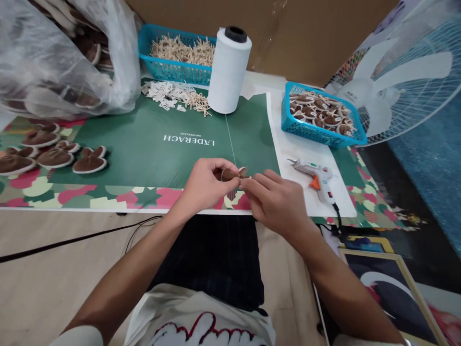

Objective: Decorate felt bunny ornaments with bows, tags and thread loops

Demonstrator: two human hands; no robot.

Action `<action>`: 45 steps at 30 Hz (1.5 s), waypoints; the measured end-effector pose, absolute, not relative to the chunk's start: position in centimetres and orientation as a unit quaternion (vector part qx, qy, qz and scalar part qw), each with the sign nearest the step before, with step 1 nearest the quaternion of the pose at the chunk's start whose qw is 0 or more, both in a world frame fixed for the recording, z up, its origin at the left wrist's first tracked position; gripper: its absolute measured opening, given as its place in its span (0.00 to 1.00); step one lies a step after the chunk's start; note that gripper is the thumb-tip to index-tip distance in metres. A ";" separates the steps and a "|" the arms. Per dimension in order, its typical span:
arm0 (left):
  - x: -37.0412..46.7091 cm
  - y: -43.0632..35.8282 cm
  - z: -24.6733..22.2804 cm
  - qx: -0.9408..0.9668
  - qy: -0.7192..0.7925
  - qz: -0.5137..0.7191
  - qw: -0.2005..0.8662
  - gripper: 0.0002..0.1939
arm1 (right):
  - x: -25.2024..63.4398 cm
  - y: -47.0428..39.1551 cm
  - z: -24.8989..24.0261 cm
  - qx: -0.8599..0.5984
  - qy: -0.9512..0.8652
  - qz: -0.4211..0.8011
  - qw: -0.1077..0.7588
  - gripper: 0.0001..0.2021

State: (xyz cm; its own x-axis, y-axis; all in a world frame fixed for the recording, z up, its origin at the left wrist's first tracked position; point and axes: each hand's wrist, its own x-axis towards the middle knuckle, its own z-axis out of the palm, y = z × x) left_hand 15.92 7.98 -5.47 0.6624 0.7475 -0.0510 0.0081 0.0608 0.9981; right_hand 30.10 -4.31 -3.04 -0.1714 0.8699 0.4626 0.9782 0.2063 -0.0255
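Between my two hands is a small brown bunny-shaped fabric piece (229, 175) with a pale edge. My left hand (209, 184) grips its body between thumb and fingers. The fingers of my right hand (271, 194) are pinched together at its eared end; what exactly they pinch is hidden. A thin white thread (230, 137) runs from the large white thread cone (230, 71) down to my hands. Several similar brown bunny pieces (90, 161) lie on the left of the green sheet (137, 129).
A blue basket (176, 70) of beige cord loops stands behind, with white tags (167, 92) before it. On the right are a blue basket (324, 137) of finished-looking brown pieces, a glue gun (313, 170) and a fan (392, 81). A plastic bag (118, 62) sits back left.
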 end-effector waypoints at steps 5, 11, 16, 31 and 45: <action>15.6 8.2 -4.5 0.631 0.271 0.201 0.698 0.06 | 31.6 -1.6 -0.4 -0.583 -0.776 -0.202 0.131 0.13; 14.8 8.5 -4.3 0.589 0.285 0.277 0.703 0.09 | 34.2 1.3 -2.2 -0.621 -0.746 0.002 0.241 0.11; 14.8 8.6 -5.1 0.591 0.306 0.334 0.668 0.11 | 32.7 -1.1 -4.9 -0.606 -0.744 0.060 0.274 0.10; 14.7 8.2 -4.6 0.613 0.259 0.265 0.698 0.08 | 33.7 1.0 -2.3 -0.624 -0.747 -0.028 0.228 0.11; 15.5 7.9 -5.7 0.616 0.310 0.292 0.663 0.08 | 30.2 -3.4 -3.5 -0.616 -0.749 -0.166 0.178 0.12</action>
State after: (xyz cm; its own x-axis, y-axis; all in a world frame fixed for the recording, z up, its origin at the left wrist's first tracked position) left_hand 15.50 7.88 -5.74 0.6374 0.7688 -0.0522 -0.0051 0.0719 0.9974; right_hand 30.19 -3.44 -3.51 -0.1780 0.8633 0.4724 0.9820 0.1863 0.0295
